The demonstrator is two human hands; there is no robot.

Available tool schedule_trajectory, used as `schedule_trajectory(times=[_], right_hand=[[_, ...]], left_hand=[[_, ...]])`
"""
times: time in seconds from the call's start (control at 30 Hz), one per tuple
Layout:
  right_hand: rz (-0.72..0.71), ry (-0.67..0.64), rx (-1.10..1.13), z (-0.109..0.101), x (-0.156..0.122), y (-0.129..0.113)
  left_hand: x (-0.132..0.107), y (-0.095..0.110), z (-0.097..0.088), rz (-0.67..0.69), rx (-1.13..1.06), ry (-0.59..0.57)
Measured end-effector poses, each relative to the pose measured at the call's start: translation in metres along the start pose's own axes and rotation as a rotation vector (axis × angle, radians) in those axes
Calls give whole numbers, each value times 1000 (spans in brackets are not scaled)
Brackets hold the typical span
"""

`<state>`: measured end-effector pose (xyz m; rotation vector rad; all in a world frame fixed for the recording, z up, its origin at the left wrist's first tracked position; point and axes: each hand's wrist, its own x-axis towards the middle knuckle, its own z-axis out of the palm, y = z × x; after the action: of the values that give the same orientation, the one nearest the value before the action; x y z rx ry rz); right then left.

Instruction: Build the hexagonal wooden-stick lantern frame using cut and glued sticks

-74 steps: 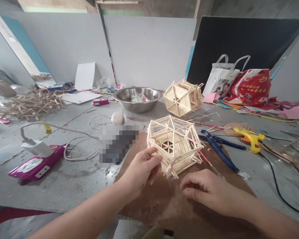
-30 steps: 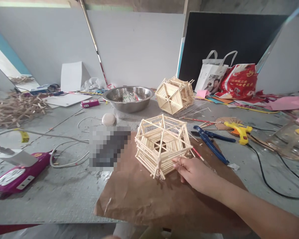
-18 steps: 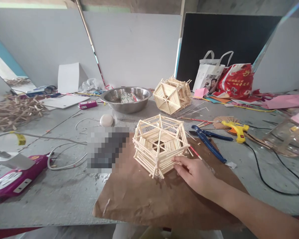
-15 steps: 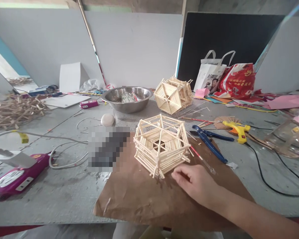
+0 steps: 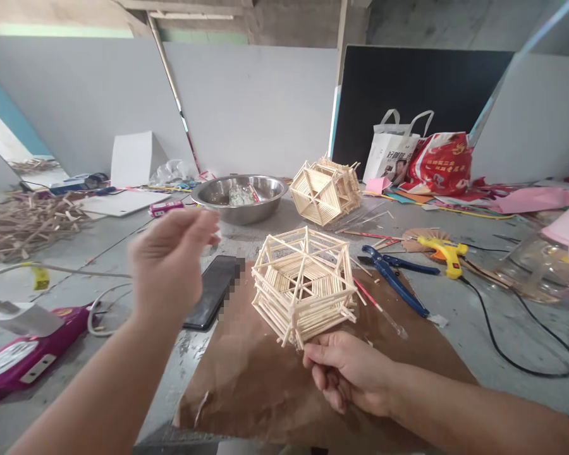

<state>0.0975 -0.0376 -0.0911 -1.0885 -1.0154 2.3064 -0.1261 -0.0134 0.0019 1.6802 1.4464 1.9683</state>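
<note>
A six-sided lantern-like frame of pale wooden sticks [image 5: 303, 291] sits on brown paper [image 5: 246, 392]. Spoke-like sticks cross its top. At its lower front corner, my right hand [image 5: 348, 370] pinches the base between thumb and forefinger, the other fingers curled underneath. My left hand [image 5: 171, 253] is raised to the left of the frame, above a dark phone [image 5: 212, 291]. Its fingers are drawn together in a pinch and blurred; whatever may be between them does not show.
Behind stands a second stick frame [image 5: 320, 193] beside a metal basin [image 5: 246, 212]. Blue pliers [image 5: 401, 284] and a yellow glue gun [image 5: 448, 253] with a black cord lie right. A purple power strip [image 5: 42, 347] is left, near piled sticks [image 5: 23, 221].
My left hand has come into view, raised on the left over the phone. My right hand has moved left to the frame's front corner and turned, its fingers now pinching there.
</note>
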Motion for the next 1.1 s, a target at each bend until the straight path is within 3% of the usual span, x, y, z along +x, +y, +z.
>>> schedule_trajectory(times=[0.07,0.13,0.2,0.33,0.43,0.5,0.77,1.0,1.1], right_hand=[[-28,13,4,-6,-8,0],[-81,56,32,-13,-22,-4],[-176,124,71,-20,-39,-10],[-326,238,131,-34,-63,-19],[-341,366,145,-36,-64,-16],[-338,401,118,-33,-59,-12],[-503,378,165,-23,-38,-12],[-550,496,276,-50,-10,-47],[-537,501,239,-65,4,-67]], left_hand=[[22,-7,31,27,29,-86],[29,-18,48,-1,70,-117],[26,-30,56,-116,90,-187],[13,-52,63,-482,-38,-277],[5,-62,68,-703,-209,-350],[1,-65,68,-770,-269,-397],[-6,-66,64,-812,-297,-421],[-18,-53,48,-658,-114,-342],[-28,-43,40,-654,-97,-378]])
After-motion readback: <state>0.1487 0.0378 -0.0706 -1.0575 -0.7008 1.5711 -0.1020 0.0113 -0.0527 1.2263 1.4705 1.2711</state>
